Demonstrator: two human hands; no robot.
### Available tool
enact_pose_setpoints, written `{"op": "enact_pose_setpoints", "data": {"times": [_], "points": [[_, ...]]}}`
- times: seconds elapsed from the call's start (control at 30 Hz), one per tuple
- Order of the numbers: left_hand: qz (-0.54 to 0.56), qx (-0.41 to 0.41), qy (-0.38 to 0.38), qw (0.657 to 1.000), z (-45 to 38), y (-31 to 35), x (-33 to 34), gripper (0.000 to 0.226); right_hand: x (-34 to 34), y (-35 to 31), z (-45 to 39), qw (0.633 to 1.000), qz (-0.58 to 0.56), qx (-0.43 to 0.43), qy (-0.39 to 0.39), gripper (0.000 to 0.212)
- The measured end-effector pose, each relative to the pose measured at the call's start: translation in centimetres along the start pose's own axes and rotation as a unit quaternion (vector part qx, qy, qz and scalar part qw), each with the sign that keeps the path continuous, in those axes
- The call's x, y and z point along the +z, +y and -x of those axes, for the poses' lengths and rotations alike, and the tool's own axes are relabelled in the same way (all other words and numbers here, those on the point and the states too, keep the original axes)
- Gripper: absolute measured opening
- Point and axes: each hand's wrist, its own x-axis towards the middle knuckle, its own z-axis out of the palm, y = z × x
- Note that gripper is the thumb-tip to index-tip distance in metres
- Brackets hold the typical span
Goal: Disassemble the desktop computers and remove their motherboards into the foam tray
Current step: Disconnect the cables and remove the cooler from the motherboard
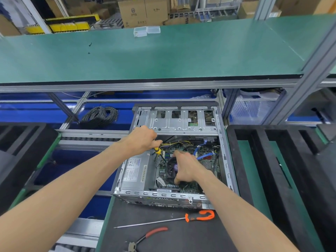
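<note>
An open desktop computer case lies on the dark mat in front of me, its green motherboard exposed inside with blue and yellow cables. My left hand grips a yellow-and-black screwdriver at the motherboard's upper left. My right hand reaches into the case, fingers curled down around the black CPU cooler fan; what they hold is hidden. A grey power supply fills the case's left side. A black foam tray stands to the right.
An orange-handled long screwdriver and red-handled pliers lie on the mat near me. Another black foam tray is at the left. A coil of black cable lies behind. A green shelf spans overhead.
</note>
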Motion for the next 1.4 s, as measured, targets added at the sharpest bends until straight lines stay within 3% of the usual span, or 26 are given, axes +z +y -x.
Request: {"op": "enact_pose_setpoints", "data": {"times": [0.13, 0.27, 0.53, 0.7, 0.93, 1.07, 1.2, 1.33, 1.4], "points": [[-0.045, 0.023, -0.025, 0.998, -0.1, 0.5, -0.6, 0.046, 0.0, 0.0, 0.0, 1.000, 0.005, -0.002, 0.003, 0.102], [-0.107, 0.100, -0.038, 0.989, -0.1, 1.4, -1.1, 0.042, 0.0, -0.1, 0.0, 1.000, 0.017, -0.005, 0.003, 0.103], [-0.133, 0.233, 0.065, 0.961, 0.5, 0.9, -0.7, 0.027, 0.0, 0.0, 0.0, 1.000, 0.021, -0.007, 0.000, 0.101], [-0.133, 0.224, 0.077, 0.962, 1.7, 1.4, -0.5, 0.011, 0.3, 0.2, -0.3, 1.000, 0.019, -0.006, 0.003, 0.102], [-0.218, 0.318, 0.098, 0.918, 3.9, 1.9, 1.3, 0.012, 0.4, 0.1, -0.3, 1.000, 0.024, -0.005, 0.011, 0.094], [-0.185, 0.211, 0.023, 0.960, 2.5, 1.7, 0.2, 0.036, 0.3, 0.0, -0.2, 1.000, 0.020, -0.005, 0.009, 0.101], [-0.093, 0.126, 0.018, 0.988, 0.8, 3.1, -0.6, 0.048, 0.1, -0.1, 0.0, 1.000, 0.021, -0.005, 0.004, 0.103], [-0.118, 0.189, -0.008, 0.975, 0.2, 4.3, -1.1, 0.037, -0.1, -0.4, 0.3, 1.000, 0.013, -0.002, -0.001, 0.105], [-0.180, 0.232, -0.008, 0.956, 0.0, 3.8, -1.3, 0.033, -0.1, -0.4, 0.3, 1.000, 0.010, 0.000, -0.002, 0.104]]}}
